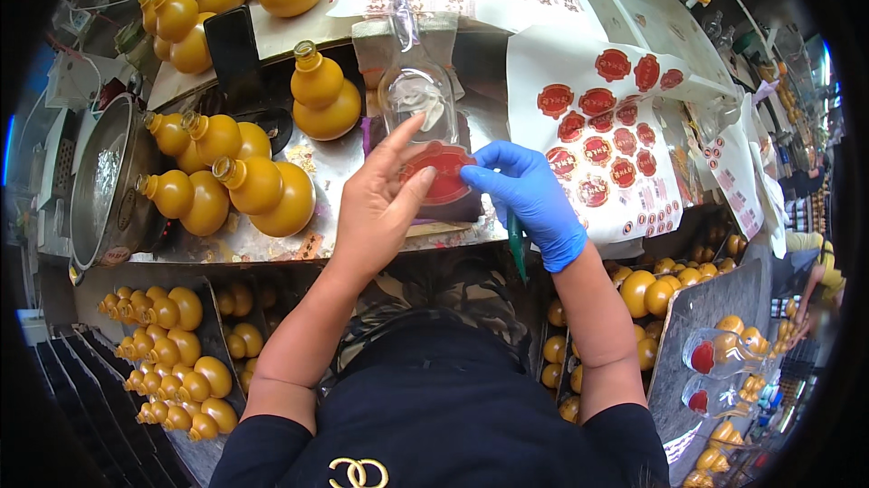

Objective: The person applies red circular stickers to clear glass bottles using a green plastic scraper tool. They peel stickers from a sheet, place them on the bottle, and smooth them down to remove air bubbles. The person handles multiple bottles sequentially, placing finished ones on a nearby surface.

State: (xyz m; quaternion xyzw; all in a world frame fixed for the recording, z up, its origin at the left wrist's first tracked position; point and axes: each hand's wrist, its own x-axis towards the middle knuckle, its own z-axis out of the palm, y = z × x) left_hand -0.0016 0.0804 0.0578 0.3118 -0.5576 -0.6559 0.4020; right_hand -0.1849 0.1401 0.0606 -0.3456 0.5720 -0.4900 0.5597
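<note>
**Left hand and right hand meet at a red label**

The label lies over the lower body of a clear glass bottle, which rests on its side on a dark pad on the worktop, neck pointing away from the person. Whether the label is fully against the glass cannot be told.

The bare left hand is partly open: its forefinger stretches out over the bottle, and its thumb reaches the label's left part. The right hand, in a blue glove, is narrowed to a pinch, thumb and forefinger at the label's right edge; a green pointed tool sticks out beneath its palm.

A white label sheet lies to the right, yellow gourd-shaped bottles to the left.
</note>
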